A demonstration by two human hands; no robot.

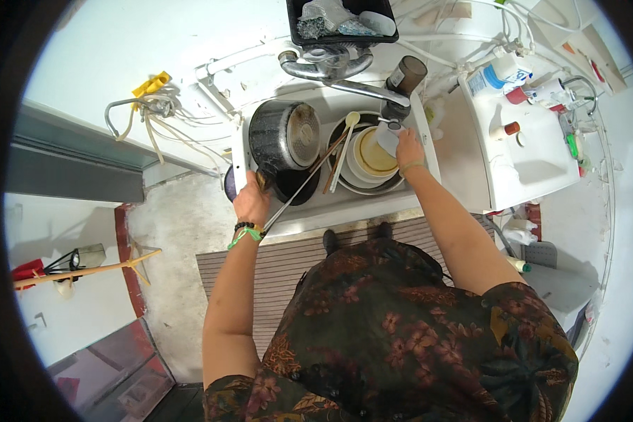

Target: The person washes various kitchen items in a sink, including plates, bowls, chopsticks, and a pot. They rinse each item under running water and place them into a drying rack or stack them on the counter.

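Observation:
My left hand grips the handle of a dark speckled cooking pot, tipped on its side in the sink with its worn base showing. Beneath it is a black pan, partly covered. My right hand has its fingers on the edge of a small white dish, whose exact kind I cannot tell. Below that dish, a cream bowl sits on stacked dishes inside a wide round basin. A pale ladle and several chopsticks lean across the dishes.
The faucet spout reaches over the sink beside a brown bottle. A black tray with scrubbers is above. To the right, a white washbasin holds small bottles. Cords hang at left; a striped mat lies underfoot.

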